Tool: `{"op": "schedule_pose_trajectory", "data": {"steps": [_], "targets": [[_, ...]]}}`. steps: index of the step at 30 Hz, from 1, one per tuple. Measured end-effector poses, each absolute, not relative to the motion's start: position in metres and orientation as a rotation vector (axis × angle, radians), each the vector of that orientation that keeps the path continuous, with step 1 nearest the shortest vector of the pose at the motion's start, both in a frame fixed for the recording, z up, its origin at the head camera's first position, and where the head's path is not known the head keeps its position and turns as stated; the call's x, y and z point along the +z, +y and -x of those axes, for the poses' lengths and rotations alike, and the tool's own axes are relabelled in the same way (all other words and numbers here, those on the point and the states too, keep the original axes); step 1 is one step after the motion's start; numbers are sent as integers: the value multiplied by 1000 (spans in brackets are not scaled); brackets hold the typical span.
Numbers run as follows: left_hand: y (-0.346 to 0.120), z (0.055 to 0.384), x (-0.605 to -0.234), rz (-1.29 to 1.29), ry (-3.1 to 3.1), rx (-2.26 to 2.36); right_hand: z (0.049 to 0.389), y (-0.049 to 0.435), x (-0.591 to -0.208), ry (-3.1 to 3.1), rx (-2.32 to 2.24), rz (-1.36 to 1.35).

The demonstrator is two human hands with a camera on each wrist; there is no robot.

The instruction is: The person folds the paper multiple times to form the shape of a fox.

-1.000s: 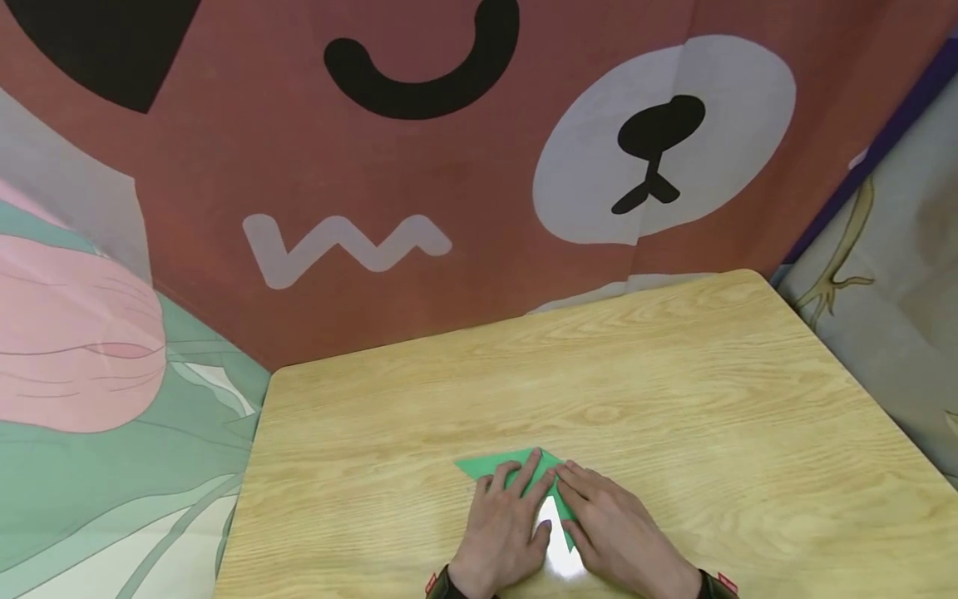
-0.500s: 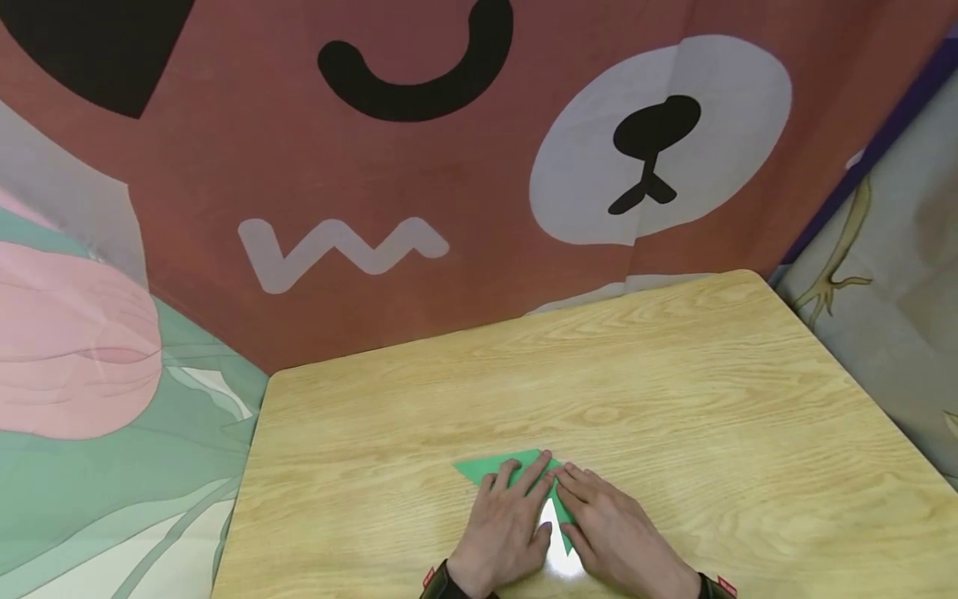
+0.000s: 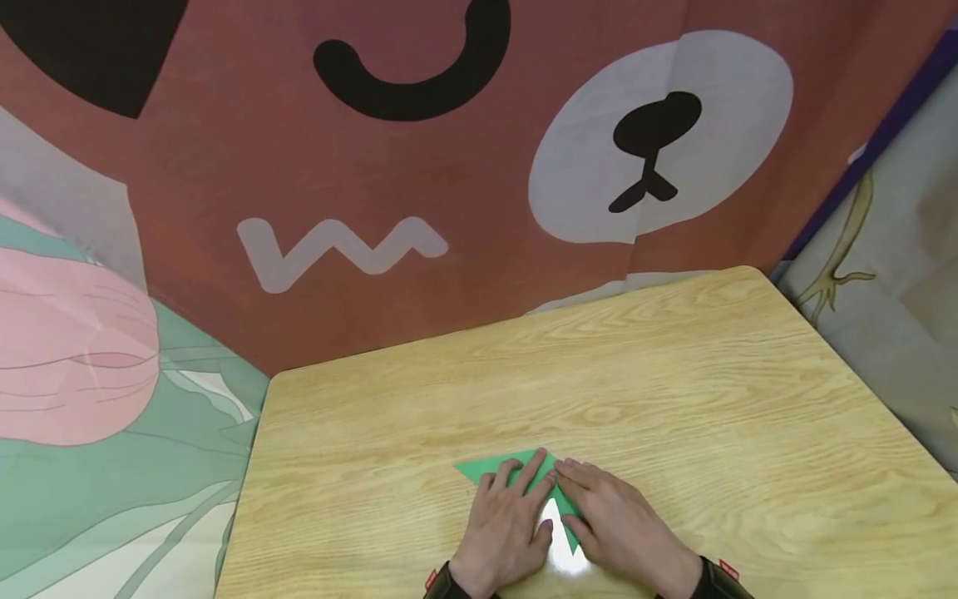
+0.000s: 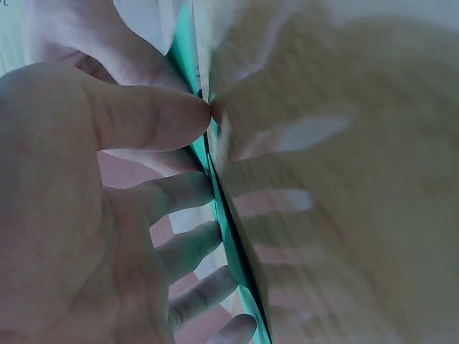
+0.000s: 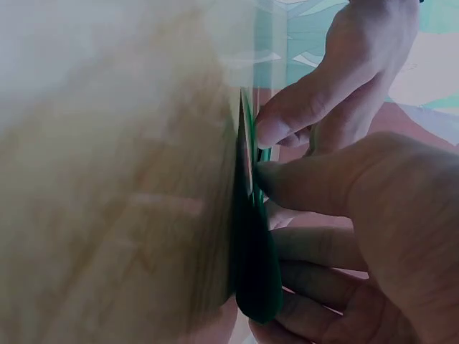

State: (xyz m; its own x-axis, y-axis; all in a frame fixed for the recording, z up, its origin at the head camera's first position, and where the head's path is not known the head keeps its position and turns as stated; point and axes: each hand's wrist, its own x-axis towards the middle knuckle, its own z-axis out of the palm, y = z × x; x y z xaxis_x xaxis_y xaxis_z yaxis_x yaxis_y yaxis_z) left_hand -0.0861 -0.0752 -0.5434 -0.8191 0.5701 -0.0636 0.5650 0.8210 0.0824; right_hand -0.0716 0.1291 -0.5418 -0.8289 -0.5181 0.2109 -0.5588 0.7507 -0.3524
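Observation:
A folded sheet of green paper (image 3: 485,467) lies on the table under both hands, with pointed corners showing at the left and toward the person. My left hand (image 3: 503,528) presses on its middle with the fingers spread. Along the paper's right part rests my right hand (image 3: 624,526), fingers extended together, thumb near the lower point. In the left wrist view the fingertips touch the thin edge of the green paper (image 4: 185,46). The right wrist view has the green paper (image 5: 258,287) bulging in a rounded fold beneath the right fingers. Palms and fingers hide much of the sheet.
The wood-grain table (image 3: 374,433) has rounded far corners. A reddish-brown cloth (image 3: 419,308) with a cartoon face hangs behind it. Printed fabric (image 3: 75,349) with a pink and green pattern is on the left. A bright reflection (image 3: 557,541) shines between the hands.
The right hand has shifted slightly along the paper, and its thumb stands a little higher. The left hand stays almost in place. The head view has tilted slightly.

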Motion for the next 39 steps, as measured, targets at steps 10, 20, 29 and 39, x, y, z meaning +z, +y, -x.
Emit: {"op": "schedule_pose_trajectory", "data": {"steps": [10, 20, 29, 39], "targets": [[-76, 86, -546, -919, 2949, -21, 87, 126, -542, -2887, 606, -915], [-76, 83, -545, -922, 2993, -5, 87, 124, -543, -2928, 665, -870], [-71, 82, -542, -874, 2983, -23, 83, 129, -544, -2878, 599, -846], [-60, 74, -533, -815, 2959, -251, 80, 130, -545, -2854, 569, -831]]}}
